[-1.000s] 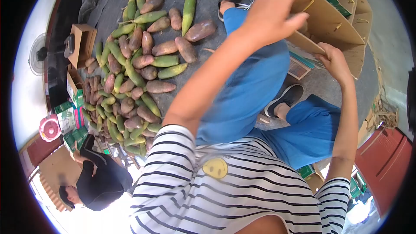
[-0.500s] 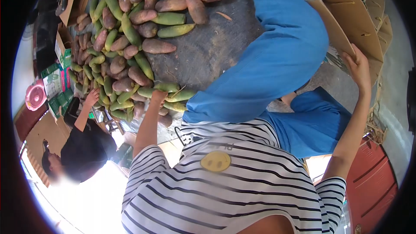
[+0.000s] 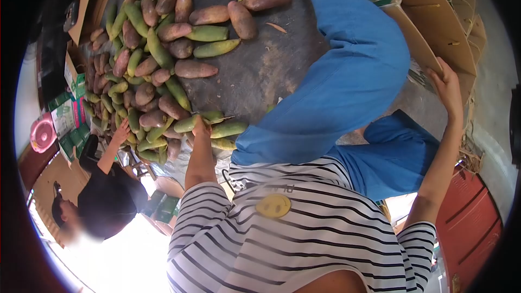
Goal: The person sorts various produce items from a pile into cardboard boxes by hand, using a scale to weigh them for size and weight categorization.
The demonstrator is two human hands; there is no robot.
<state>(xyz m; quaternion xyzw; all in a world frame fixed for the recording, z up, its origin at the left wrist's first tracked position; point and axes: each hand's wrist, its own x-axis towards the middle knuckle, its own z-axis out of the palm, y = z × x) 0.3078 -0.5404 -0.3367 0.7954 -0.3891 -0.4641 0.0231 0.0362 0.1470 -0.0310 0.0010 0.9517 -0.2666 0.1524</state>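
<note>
My left hand (image 3: 201,127) is at the near edge of a large heap of roots, its fingers closed on a green radish (image 3: 186,124). Other green radishes (image 3: 229,128) lie just to its right, partly under my knee. Over on the right, my right hand (image 3: 448,84) grips the lower edge of an open cardboard box (image 3: 442,27) with its fingers bent over the rim. The bottom of the box's inside is out of sight.
Thick reddish-brown roots (image 3: 196,69) and green radishes cover the dark floor (image 3: 255,78). On the left, a co-worker in black (image 3: 111,203) reaches a hand (image 3: 120,133) into the heap. More cartons (image 3: 89,13) and a pink basin (image 3: 43,133) stand behind.
The view has shifted a little, so the heap sits lower and further left. My left hand has moved slightly right with the green radish. My right hand stays on the box.
</note>
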